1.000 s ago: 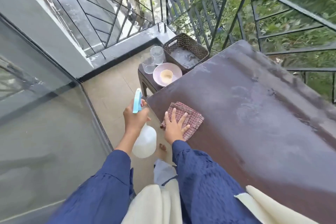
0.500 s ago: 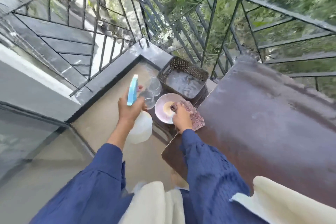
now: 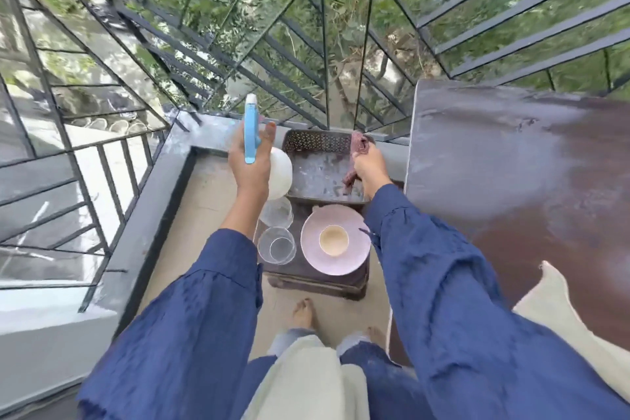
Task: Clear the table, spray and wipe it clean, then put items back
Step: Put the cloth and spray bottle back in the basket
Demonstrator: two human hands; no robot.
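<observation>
**deckdweller:** Dark brown table (image 3: 531, 160) takes up the whole right side, top looks streaky and damp, nothing sitting on it as far as the shot goes. Black metal railing (image 3: 324, 44) runs behind it with greenery beyond.

**mopandgo:** And the low thing to the left of the table?

**deckdweller:** Small dark stool (image 3: 317, 278), just beside the table edge. It's carrying a brown perforated basket (image 3: 317, 141) at the far end, then a pink plate (image 3: 335, 239) with a little cream cup (image 3: 333, 240) sitting in the middle of it, and two clear glasses (image 3: 276, 245) to the left of the plate, one behind the other.

**mopandgo:** Hands?

**deckdweller:** Both in blue sleeves. Left hand (image 3: 250, 164) is wrapped around the neck of a spray bottle (image 3: 280, 172), white body, blue trigger head pointing up. It's held in the air over the near-left corner of the basket, above the farther glass. Fingers closed on it, firm grip.

**mopandgo:** And the cloth?

**deckdweller:** Right hand (image 3: 370, 165) has the checked reddish cloth (image 3: 358, 143) bunched in a closed fist, bits sticking out above and below. It's over the right side of the basket; can't tell if the dangling end touches the basket floor. Bare feet (image 3: 303, 312) on the tile below.
</observation>
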